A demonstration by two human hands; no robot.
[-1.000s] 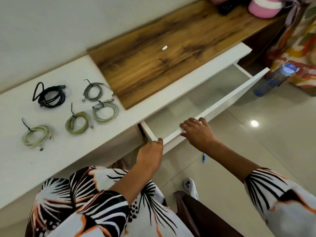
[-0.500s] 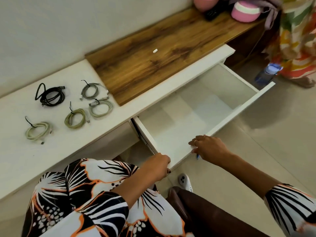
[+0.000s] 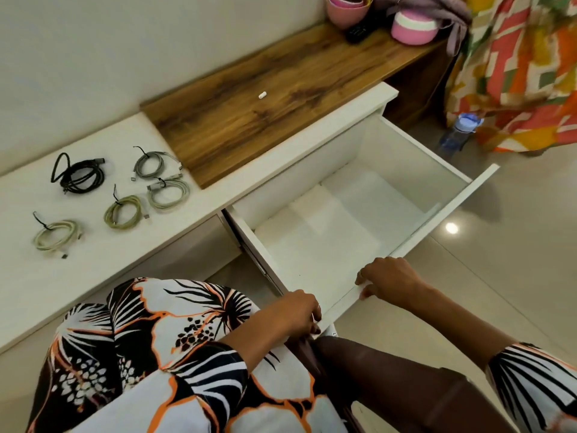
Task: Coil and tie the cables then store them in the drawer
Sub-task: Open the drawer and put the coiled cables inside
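Several coiled, tied cables lie on the white counter (image 3: 28, 276) at the left: a black cable (image 3: 79, 175), a grey cable (image 3: 150, 164), a pale grey cable (image 3: 168, 193), an olive cable (image 3: 123, 212) and a cream cable (image 3: 56, 234). A white drawer (image 3: 437, 214) stands pulled far out below the counter, its inside bare. My left hand (image 3: 296, 310) grips the drawer's front edge at its near corner. My right hand (image 3: 388, 279) holds the same front edge further right, fingers curled over it.
A wooden top (image 3: 265, 101) carries a small white piece (image 3: 262, 95), pink bowls (image 3: 346, 10) and a pink container (image 3: 413, 26). A blue bottle (image 3: 460, 131) stands on the tiled floor beside patterned fabric (image 3: 515, 73). My knees are under the drawer front.
The drawer has slid much further out, pulled by both hands toward me. The cables have not moved.
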